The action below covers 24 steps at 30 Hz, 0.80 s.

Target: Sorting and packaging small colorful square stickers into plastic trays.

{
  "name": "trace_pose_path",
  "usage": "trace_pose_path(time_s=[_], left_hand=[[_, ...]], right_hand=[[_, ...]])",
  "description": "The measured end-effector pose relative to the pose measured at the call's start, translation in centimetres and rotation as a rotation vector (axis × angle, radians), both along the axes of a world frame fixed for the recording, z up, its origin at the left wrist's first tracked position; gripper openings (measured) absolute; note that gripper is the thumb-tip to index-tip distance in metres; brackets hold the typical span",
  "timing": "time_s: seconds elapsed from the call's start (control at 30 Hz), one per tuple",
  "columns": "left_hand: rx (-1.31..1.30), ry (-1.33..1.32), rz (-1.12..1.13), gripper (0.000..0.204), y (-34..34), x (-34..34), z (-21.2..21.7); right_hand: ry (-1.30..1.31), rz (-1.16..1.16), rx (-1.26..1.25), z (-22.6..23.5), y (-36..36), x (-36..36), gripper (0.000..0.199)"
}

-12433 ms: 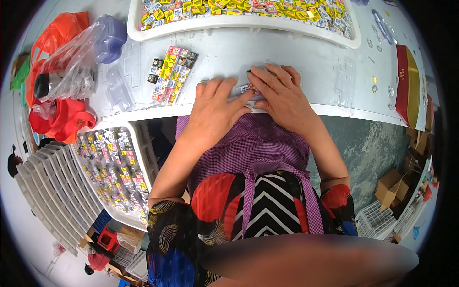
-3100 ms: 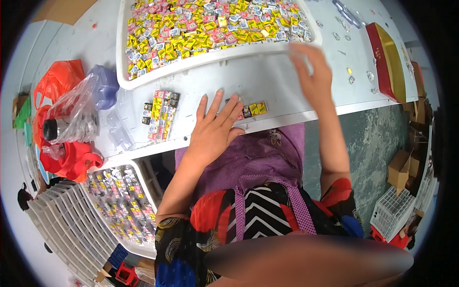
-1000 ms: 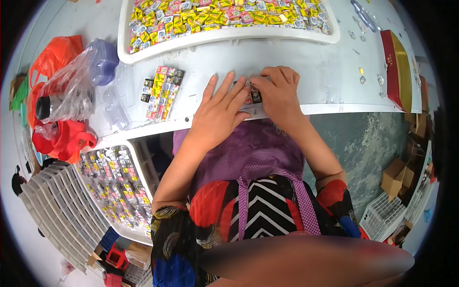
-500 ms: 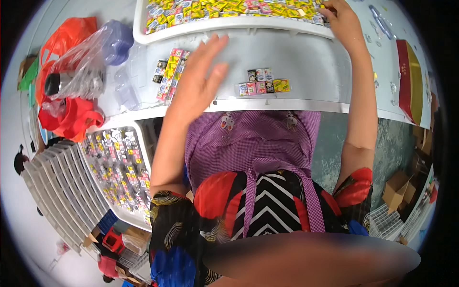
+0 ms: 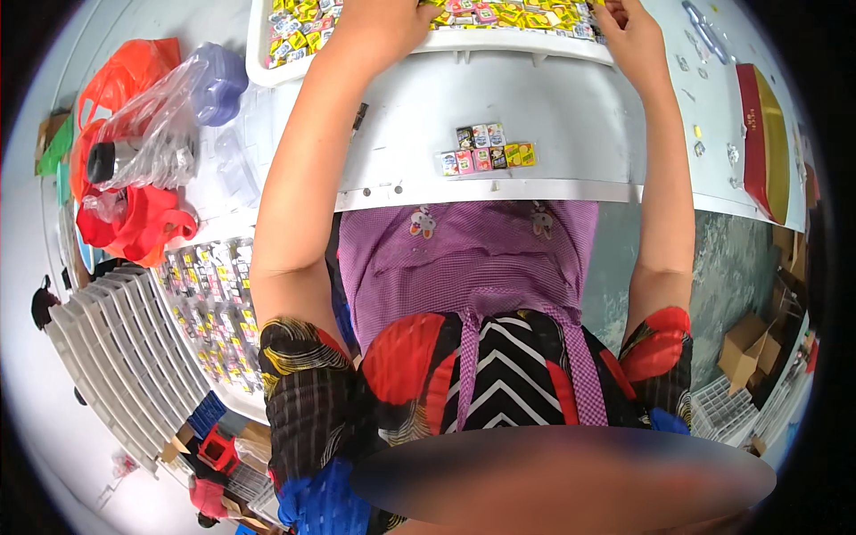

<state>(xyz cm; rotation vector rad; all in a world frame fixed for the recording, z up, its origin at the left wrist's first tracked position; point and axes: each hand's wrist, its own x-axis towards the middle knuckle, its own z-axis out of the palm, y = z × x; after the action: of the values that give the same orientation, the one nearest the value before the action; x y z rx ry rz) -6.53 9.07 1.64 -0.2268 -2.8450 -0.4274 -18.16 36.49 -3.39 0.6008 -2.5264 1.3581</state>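
A white tray [image 5: 464,43] full of small printed box-shaped pieces [image 5: 526,16], mostly yellow with some pink and white, lies at the far edge of view. My left hand [image 5: 383,31] reaches over its near rim into the pieces; the upper frame edge cuts off most of its fingers. At the tray's right end, my right hand [image 5: 633,34] has its fingers bent together among the pieces; what they hold is hidden. Two short rows of similar pieces [image 5: 486,159] lie on the table nearer to me. Beside my left forearm, a dark piece [image 5: 359,118] shows.
On the left are red bags [image 5: 134,71], a clear plastic bag with a flask [image 5: 147,160], and purple plastic containers [image 5: 218,85]. Below them, a tray of packed pieces [image 5: 214,312] stands beside stacked white trays [image 5: 125,348]. A red-and-gold box [image 5: 762,147] sits at right.
My left hand has moved forward from above the table into the tray. Its forearm now covers most of the left-hand rows of pieces. My right hand stays at the tray's right end.
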Motion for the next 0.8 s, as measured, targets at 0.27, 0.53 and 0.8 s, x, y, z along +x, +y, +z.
trace_pose_path(time_s=[0.27, 0.53, 0.8], left_hand=[[0.274, -0.002, -0.054, 0.013, -0.9, -0.1, -0.2], [0.682, 0.257, -0.210, 0.012, -1.0, 0.0, -2.5], [0.887, -0.327, 0.157, 0.025, -0.1, 9.7, 0.1]], right_hand=[[0.005, -0.043, 0.028, 0.0, -0.1, 0.6, 0.009], [0.007, -0.017, 0.035, 0.5, -0.6, 0.8, 0.008], [-0.010, -0.015, 0.032, 0.4, 0.0, 0.8, 0.009]])
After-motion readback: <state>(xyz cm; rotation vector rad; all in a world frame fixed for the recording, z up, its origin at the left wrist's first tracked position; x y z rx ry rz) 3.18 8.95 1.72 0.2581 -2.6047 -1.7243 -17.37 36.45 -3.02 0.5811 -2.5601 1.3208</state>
